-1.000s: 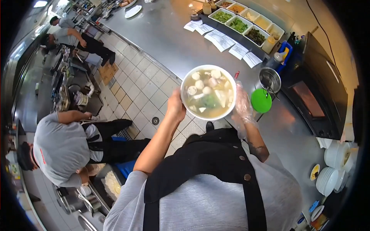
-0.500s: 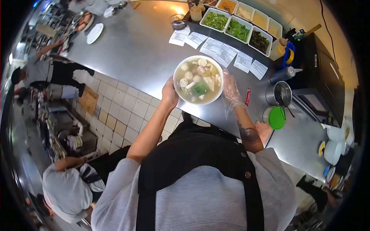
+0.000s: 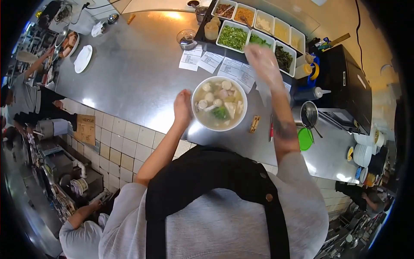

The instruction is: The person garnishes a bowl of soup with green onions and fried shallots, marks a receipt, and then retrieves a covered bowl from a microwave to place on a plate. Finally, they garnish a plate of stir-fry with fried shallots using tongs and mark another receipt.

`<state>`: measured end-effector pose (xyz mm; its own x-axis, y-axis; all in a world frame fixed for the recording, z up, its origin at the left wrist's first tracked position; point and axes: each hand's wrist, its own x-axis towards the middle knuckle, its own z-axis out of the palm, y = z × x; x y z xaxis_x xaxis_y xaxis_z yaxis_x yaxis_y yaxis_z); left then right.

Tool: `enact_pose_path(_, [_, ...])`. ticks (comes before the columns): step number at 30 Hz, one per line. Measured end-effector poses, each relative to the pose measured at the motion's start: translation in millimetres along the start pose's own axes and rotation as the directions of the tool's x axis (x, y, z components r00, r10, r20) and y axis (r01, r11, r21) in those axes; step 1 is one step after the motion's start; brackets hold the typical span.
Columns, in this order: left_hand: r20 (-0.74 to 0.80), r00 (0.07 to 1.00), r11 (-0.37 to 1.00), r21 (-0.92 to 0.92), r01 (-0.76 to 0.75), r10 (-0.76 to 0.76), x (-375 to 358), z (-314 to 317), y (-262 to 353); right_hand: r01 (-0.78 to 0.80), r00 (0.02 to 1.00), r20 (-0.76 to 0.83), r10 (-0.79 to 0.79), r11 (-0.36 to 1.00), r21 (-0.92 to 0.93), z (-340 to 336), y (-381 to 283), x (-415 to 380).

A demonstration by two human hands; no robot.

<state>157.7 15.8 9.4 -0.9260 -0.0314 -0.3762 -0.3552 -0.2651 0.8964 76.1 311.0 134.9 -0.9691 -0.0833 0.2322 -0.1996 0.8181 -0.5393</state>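
A white bowl of soup with pale balls, tofu-like pieces and a green leaf rests on the steel counter. Just left of its rim is my left hand, fingers apart and holding nothing. My right hand, in a clear plastic glove, reaches over the tray of leafy greens; motion blurs its fingers. Beside that tray are chopped green onions and darker leaves. Paper slips lie behind the bowl.
A red pen, wooden clips, a green lid and a metal pot are on the right. An oval white plate lies at the far left. Co-workers are at the left and far right.
The bowl has gone from between both hands to the counter. My left hand has come off its rim, and my right hand has moved up to the trays. The wooden clips have come into view.
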Motion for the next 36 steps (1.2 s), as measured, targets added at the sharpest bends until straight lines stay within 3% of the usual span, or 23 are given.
enact_pose_path(1, [-0.111,0.991,0.989,0.136,-0.065,0.08,2.7,-5.8,0.6,0.06,0.998,-0.002,-0.06,0.992,-0.114,1.4,-0.5,29.4])
enact_pose_path(3, [-0.119,0.937,0.869,0.426,-0.252,0.329,7.9,-28.7,3.8,0.123,0.992,0.013,-0.124,0.965,-0.232,20.0,16.5,89.7])
enact_pose_path(7, [-0.172,0.819,0.657,0.694,-0.293,0.548,-11.5,-66.6,14.2,0.055,0.998,0.002,-0.057,0.951,-0.305,91.8,75.1,147.7])
enact_pose_path(8, [-0.178,0.817,0.656,0.697,-0.289,0.548,-14.8,-77.9,11.3,0.016,1.0,-0.003,-0.018,0.941,-0.337,101.7,80.7,153.5])
enact_pose_path(13, [-0.063,0.769,0.393,0.884,-0.252,0.636,-28.9,-104.9,-21.3,0.031,0.99,0.136,0.029,0.908,-0.417,89.1,68.5,150.2])
enact_pose_path(15, [0.058,0.724,0.203,0.942,-0.268,0.687,-27.9,-101.2,-21.9,0.02,0.979,0.199,0.054,0.934,-0.355,82.6,86.6,162.6])
enact_pose_path(17, [0.052,0.733,0.217,0.939,-0.268,0.679,-28.2,-102.5,-22.9,0.02,0.97,0.236,0.06,0.946,-0.324,77.3,106.3,167.2])
enact_pose_path(18, [0.052,0.738,0.227,0.935,-0.272,0.673,-28.6,-104.3,-22.6,-0.043,0.976,0.207,0.061,0.995,-0.086,73.1,117.0,165.9])
enact_pose_path(20, [0.05,0.745,0.24,0.93,-0.277,0.665,-28.6,-104.7,-22.7,-0.144,0.984,0.155,0.089,0.91,0.39,67.6,130.0,160.2])
enact_pose_path(25, [0.052,0.73,0.237,0.928,-0.288,0.682,-28.2,-106.5,-24.8,-0.199,0.977,0.18,0.115,0.794,0.574,12.0,42.8,96.3])
enact_pose_path(27, [0.072,0.711,0.222,0.924,-0.312,0.7,-27.3,-108.2,-26.3,-0.331,0.909,0.41,0.073,0.724,0.606,0.2,8.6,58.4])
enact_pose_path(29, [0.071,0.715,0.223,0.925,-0.308,0.695,-27.4,-109.7,-27.5,-0.212,0.842,0.532,-0.091,0.851,0.481,7.3,-17.5,19.7])
enact_pose_path(31, [0.08,0.709,0.215,0.924,-0.317,0.7,-26.2,-110.5,-27.5,0.246,0.772,0.532,-0.347,0.936,0.253,22.0,-31.1,-13.2])
enact_pose_path(32, [0.081,0.71,0.216,0.923,-0.319,0.7,-25.8,-110.5,-27.5,0.245,0.773,0.533,-0.345,0.937,0.251,28.3,-38.0,-29.6])
enact_pose_path(34, [0.093,0.701,0.198,0.926,-0.323,0.707,-25.7,-110.8,-27.4,0.307,0.847,0.297,-0.442,0.86,0.407,35.7,-49.0,-54.2])
enact_pose_path(36, [0.099,0.694,0.188,0.927,-0.325,0.713,-26.3,-111.5,-27.1,0.309,0.836,0.347,-0.424,0.888,0.34,30.9,-52.9,-57.7])
